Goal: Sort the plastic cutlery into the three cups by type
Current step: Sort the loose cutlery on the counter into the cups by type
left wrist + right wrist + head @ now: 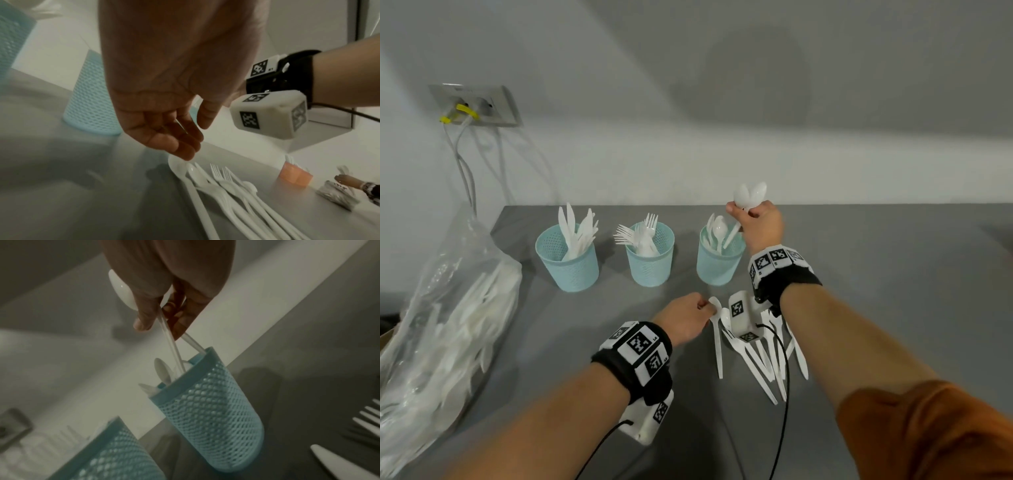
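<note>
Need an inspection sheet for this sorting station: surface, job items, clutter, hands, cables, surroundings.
Surface: grey table.
Job's things: knife cup, fork cup, spoon cup; loose pile unsorted.
Clutter: plastic bag of cutlery.
Hands: right hand grips spoons over the spoon cup; left hand, fingers curled, at a loose spoon.
Cables: wrist cable across the pile; wall cables.
Surroundings: wall socket.

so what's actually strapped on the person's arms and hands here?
Both hands are bare. The left wrist and right wrist each wear a black band ringed with white tiles printed with black square markers. Under each hangs a white marker-printed camera box trailing a black cable. An orange sleeve covers the right upper arm.
</note>
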Available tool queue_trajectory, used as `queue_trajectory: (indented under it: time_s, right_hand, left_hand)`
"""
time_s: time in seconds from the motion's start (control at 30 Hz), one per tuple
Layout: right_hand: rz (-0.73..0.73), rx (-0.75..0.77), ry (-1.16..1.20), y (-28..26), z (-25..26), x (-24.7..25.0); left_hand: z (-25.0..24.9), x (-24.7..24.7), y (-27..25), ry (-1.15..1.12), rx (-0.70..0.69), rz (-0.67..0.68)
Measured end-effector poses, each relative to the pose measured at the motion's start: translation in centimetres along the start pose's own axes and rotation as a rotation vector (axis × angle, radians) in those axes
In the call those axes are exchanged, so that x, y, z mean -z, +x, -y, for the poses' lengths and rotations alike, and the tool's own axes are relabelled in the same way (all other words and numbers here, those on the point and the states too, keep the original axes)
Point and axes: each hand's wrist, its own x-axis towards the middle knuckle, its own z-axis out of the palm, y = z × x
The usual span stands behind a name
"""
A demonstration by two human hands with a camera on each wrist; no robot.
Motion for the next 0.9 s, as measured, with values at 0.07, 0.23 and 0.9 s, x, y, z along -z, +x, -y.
queue_trajectory:
  time_s: [0.07, 0.23, 0.9]
  right_hand:
    - [0.036, -0.019, -0.059, -0.2, -0.2, 0.0]
    - [0.236, -0.019, -0.24, -0.8, -0.9, 0.2]
    - [0.303, -0.424, -0.883, -9.1, -11.0, 10.5]
  left_hand:
    - [0.4, -0.6, -0.2, 0.054, 0.015, 0.01]
    - [1.2, -2.2, -0.4, 0.006, 0.09, 0.002]
    - [0.0, -5.5, -2.3, -0.15, 0.216, -0.008]
